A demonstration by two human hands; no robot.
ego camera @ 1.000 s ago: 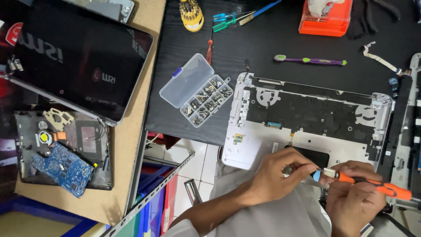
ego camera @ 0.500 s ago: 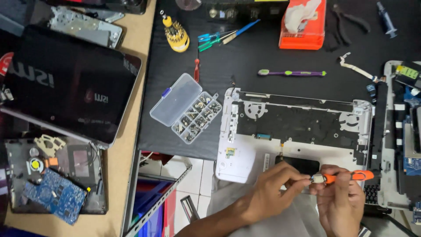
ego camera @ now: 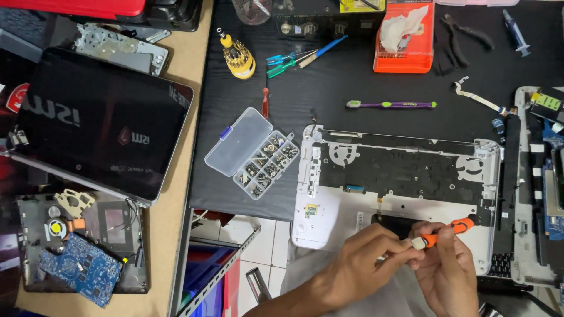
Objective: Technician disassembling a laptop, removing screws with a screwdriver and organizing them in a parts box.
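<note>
Screwdriver point(ego camera: 449, 232) (orange) in both hands, over laptop shell point(ego camera: 329, 217), black desk point(ego camera: 329, 76).

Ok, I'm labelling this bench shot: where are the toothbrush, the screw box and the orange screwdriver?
toothbrush point(ego camera: 392, 104), head view, middle of its purple handle.
screw box point(ego camera: 267, 165), head view, the tray compartments holding screws.
orange screwdriver point(ego camera: 451, 229), head view, orange handle between the right hand point(ego camera: 447, 276) and left hand point(ego camera: 358, 271).

Black work mat point(ego camera: 329, 76) carries white laptop palmrest shell point(ego camera: 329, 217), clear plastic screw organiser box point(ego camera: 252, 152), purple toothbrush point(ego camera: 390, 104), yellow screwdriver-bit holder point(ego camera: 238, 57), orange tray point(ego camera: 405, 44) w/ tissue.
</note>
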